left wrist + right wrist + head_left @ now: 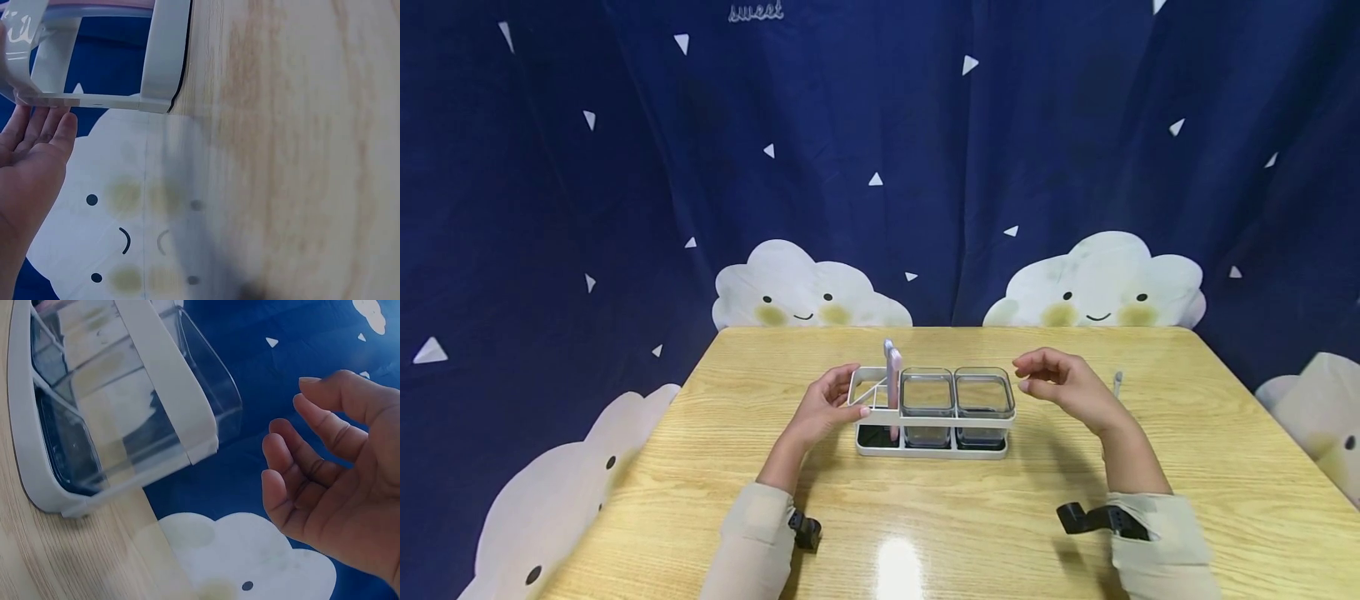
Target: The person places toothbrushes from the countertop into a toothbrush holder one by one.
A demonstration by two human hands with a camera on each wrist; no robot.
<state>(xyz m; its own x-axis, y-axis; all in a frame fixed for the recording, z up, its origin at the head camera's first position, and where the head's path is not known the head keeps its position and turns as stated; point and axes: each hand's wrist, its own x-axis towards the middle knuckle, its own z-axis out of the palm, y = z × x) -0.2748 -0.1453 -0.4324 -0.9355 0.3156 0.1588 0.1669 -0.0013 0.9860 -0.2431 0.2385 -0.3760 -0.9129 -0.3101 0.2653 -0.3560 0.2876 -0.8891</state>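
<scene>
Two hands flank one white rack (934, 417) mid-table (1150, 467), head view. The rack holds two clear bins (927, 393) in its middle and right bays; a pink flat item (894, 379) stands upright in the left bay, can't tell what it is. Left hand (823, 410) rests on the rack's left end, fingers on the top rail. Right hand (1063, 385) hovers just beside the right end, not touching. A thin clear stick (1117, 383) lies on the table further right.

Left wrist view: left hand (31, 156) flat, fingers straight, tips touching the rack frame (164, 56). It grips nothing, a steadying touch only.

Right wrist view: right hand (337, 481) relaxed, fingers loosely curved and spread, empty. Clear air between it and the rack end (169, 394); a bin wall (212, 375) pokes past the frame.

My read: the step is getting both hands on the rack ends. To do it well:
- close the right hand on the white rail, not the clear bin wall; the bins look loose in their bays
- match the left side with an actual wrap round the rail
- keep it level, the pink item is upright and may tip
</scene>
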